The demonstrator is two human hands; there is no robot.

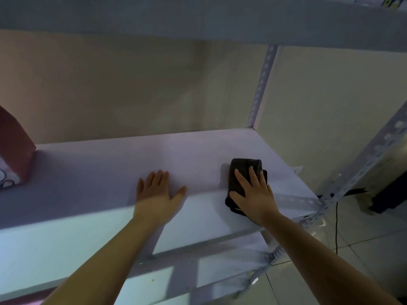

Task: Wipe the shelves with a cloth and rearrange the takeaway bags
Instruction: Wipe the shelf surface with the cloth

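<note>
A dark folded cloth (240,170) lies on the right part of the white middle shelf (105,172). My right hand (253,194) presses flat on top of the cloth, fingers spread. To the left of it, my left hand (157,194) rests palm down on the bare shelf, fingers apart, holding nothing. A reddish-brown takeaway bag (15,146) stands at the far left of the same shelf, partly cut off by the frame edge.
Another white shelf (198,18) runs overhead and a lower shelf (209,260) sits beneath. Perforated metal uprights (262,84) stand at the right corners. Right of the rack are a tiled floor (363,249), a black cable and a dark object.
</note>
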